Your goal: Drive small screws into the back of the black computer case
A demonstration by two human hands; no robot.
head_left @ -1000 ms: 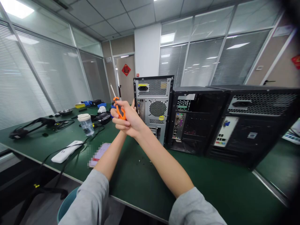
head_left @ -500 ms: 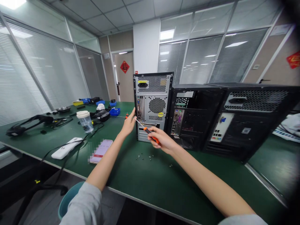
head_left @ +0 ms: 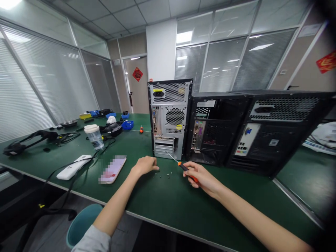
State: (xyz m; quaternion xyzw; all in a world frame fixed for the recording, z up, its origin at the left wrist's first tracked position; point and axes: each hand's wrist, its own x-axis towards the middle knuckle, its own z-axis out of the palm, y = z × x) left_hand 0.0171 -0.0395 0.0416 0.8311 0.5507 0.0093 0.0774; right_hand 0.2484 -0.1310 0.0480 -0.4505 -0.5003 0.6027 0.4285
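My right hand [head_left: 201, 176] is closed around the black and orange handle of a screwdriver [head_left: 187, 171]. Its thin shaft points left and up, with the tip in front of the lower slots of a computer case [head_left: 170, 120]. That case stands upright, its silver back panel facing me. Low over the table, my left hand [head_left: 145, 165] is open with loosely bent fingers, just left of several small screws [head_left: 168, 174]. Part of its fingers is hidden, and I see nothing held in it.
Two black computer cases [head_left: 217, 129] [head_left: 278, 133] stand to the right. On the left of the green table [head_left: 168, 206] are a phone [head_left: 114, 169], a white power bank [head_left: 74, 167], a clear cup [head_left: 95, 137], cables and blue trays [head_left: 127, 125]. A teal bin [head_left: 82, 224] sits below the edge.
My left hand has left the side of the silver-backed case and come down toward the screws. My right hand has moved right and down with the screwdriver, away from the case.
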